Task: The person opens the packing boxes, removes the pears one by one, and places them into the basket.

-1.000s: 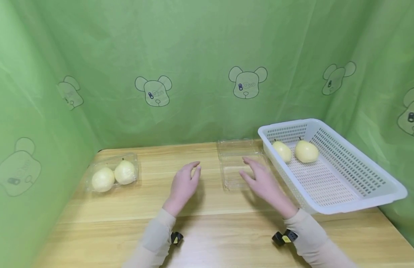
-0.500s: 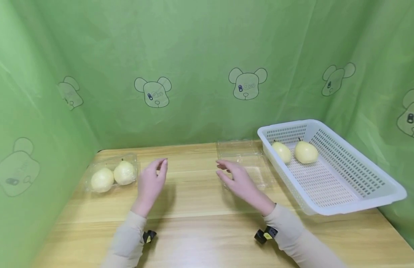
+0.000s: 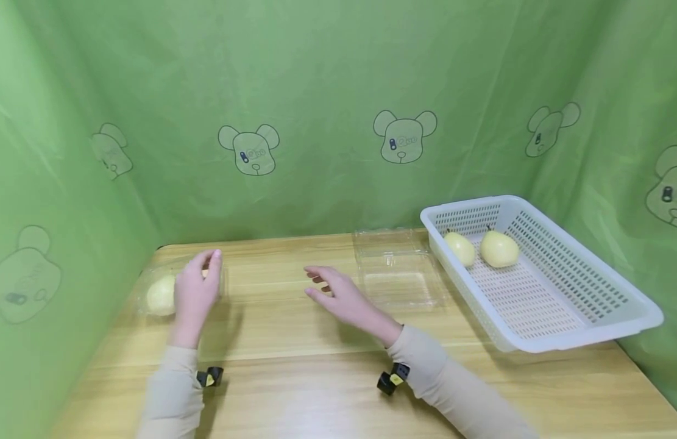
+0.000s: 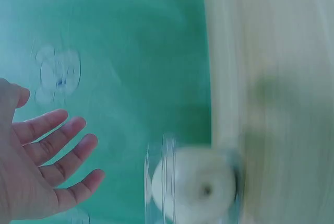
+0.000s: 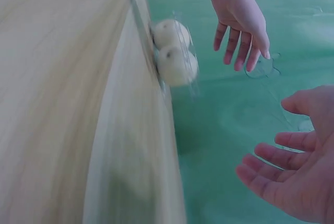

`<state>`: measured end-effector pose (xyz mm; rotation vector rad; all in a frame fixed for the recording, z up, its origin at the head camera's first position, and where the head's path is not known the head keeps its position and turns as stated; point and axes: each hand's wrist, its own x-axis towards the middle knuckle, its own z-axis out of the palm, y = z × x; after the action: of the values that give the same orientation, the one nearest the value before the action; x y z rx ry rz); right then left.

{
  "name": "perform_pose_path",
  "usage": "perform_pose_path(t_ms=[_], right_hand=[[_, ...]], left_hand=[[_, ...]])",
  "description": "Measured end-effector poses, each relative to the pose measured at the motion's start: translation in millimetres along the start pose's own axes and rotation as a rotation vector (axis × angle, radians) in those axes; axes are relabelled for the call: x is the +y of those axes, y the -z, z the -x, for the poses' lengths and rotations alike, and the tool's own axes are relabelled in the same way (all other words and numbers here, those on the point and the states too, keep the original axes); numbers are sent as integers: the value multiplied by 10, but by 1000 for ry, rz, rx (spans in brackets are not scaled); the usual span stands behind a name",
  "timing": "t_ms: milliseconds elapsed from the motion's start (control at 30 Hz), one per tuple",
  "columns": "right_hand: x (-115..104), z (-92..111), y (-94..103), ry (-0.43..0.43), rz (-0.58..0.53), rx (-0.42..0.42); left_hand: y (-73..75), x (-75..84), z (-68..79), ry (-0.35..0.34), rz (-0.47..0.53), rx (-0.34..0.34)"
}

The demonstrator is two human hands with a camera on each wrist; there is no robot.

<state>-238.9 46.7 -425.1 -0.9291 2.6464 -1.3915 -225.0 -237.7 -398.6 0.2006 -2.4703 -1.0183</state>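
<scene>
My left hand [image 3: 197, 294] hovers at the left, overlapping a clear plastic clamshell box [image 3: 224, 283] in the head view and hiding one of the two pears inside. The other pear [image 3: 161, 296] shows beside the hand. In the left wrist view the fingers [image 4: 55, 145] are spread and relaxed, apart from the box holding a pear [image 4: 201, 185]. My right hand [image 3: 343, 296] is over the middle of the table, palm turned left, fingers loosely extended and holding nothing. Just right of it lies a second clear clamshell box [image 3: 398, 286], lid laid back, with nothing in it.
A white perforated basket [image 3: 579, 338] stands at the right with two pears [image 3: 499, 249] at its far end. The wooden table [image 3: 294, 378] ends at a green curtain [image 3: 327, 195] behind and on both sides.
Both hands have moved left: the left from mid-table to the filled clamshell box, the right from over the empty one to the table's middle. The boxes and basket have stayed put.
</scene>
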Motion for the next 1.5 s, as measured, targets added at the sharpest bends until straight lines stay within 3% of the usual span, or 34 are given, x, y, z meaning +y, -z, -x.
perform_pose_path(t_ms=[333, 467, 600, 967, 1067, 1500], right_hand=[[-161, -289, -425, -70, -182, -134], [-225, -407, -574, -139, -275, -168], [-281, -528, -715, -228, -437, -202], [-349, -753, -1173, -449, -927, -231], [-371, -799, -1286, -476, -1036, -226], [-472, -854, -1470, -453, -1205, -137]], left_hand=[[481, -322, -169, 198, 127, -1], [614, -480, -216, 265, 147, -22], [706, -621, -230, 306, 139, -30], [717, -961, -232, 395, 103, -98], [710, -1030, -220, 407, 105, -105], [678, -1148, -192, 441, 102, -175]])
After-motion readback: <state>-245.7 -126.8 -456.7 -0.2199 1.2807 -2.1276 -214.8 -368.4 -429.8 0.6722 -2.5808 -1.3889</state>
